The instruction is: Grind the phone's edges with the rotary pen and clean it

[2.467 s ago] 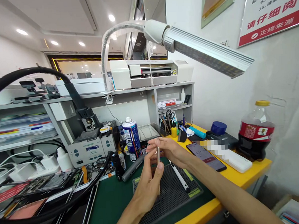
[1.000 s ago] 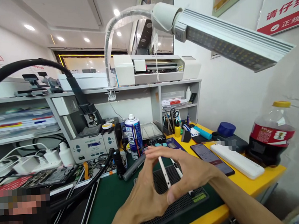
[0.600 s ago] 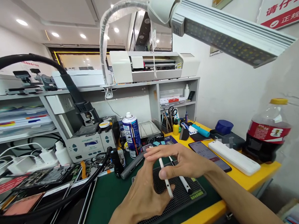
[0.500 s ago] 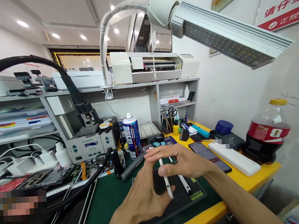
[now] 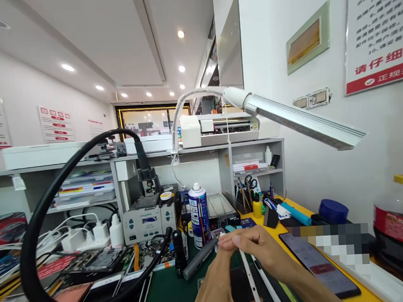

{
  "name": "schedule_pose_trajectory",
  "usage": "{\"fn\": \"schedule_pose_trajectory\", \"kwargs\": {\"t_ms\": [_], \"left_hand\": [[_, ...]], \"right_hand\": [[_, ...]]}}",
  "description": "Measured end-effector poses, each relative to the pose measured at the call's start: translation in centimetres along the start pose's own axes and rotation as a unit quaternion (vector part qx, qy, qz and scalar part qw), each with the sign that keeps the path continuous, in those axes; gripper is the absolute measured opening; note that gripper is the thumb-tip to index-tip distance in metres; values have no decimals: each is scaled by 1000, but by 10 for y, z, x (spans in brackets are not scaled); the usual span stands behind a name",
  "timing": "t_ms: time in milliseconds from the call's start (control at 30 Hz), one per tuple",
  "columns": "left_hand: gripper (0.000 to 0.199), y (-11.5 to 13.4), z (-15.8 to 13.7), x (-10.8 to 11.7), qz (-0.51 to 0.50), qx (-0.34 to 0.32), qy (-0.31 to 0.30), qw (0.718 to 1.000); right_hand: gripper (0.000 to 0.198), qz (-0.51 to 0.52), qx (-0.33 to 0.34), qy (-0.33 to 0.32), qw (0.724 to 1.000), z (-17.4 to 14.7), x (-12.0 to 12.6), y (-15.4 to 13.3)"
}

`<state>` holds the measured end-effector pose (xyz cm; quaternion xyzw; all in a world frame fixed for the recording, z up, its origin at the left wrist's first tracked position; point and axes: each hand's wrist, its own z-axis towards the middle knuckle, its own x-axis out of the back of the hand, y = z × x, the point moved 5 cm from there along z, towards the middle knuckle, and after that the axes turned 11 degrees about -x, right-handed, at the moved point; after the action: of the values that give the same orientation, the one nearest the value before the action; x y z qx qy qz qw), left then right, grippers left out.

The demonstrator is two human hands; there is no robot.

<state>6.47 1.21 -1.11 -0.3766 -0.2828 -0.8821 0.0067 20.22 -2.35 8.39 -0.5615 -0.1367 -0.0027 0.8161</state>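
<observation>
My left hand [image 5: 213,279] is at the bottom centre, its fingers up and bent toward the right hand. Between its fingers and thumb stands a slim white strip [image 5: 249,277] with small dark holes, perhaps the edge of a flat device. A dark smooth area [image 5: 239,284] shows to the strip's left. My right hand [image 5: 271,255] comes from the right, its thumb at the strip's top end and its fingertips against my left fingers. A second white stick-like piece [image 5: 266,280] lies beyond on the dark perforated mat [image 5: 261,288]. The picture's lower edge cuts off the left thumb.
A grey pen-like tool [image 5: 198,261], a black flashlight [image 5: 179,256] and a blue spray can [image 5: 198,218] stand or lie beyond my left hand. To the right are a phone [image 5: 317,262] and a cola bottle [image 5: 397,217]. A black hose [image 5: 27,250] loops at the left.
The view has tilted upward, so the bench and my hands sit lower in the picture. Both hands keep nearly the same hold on the white strip.
</observation>
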Motion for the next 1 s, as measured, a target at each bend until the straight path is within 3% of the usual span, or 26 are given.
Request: {"fn": "schedule_pose_trajectory", "kwargs": {"t_ms": [167,467,667,1000], "left_hand": [[106,3,8,7,-15,2,39,999],[91,52,28,27,-99,-38,67,992],[75,51,26,29,-149,-18,52,987],[71,52,29,33,-193,8,44,980]], "right_hand": [[40,7,-6,37,999,2,-3,1],[47,-28,-21,72,997,5,-4,-2],[43,-27,-29,25,999,6,0,4],[50,9,-47,-52,997,2,-2,16]]}}
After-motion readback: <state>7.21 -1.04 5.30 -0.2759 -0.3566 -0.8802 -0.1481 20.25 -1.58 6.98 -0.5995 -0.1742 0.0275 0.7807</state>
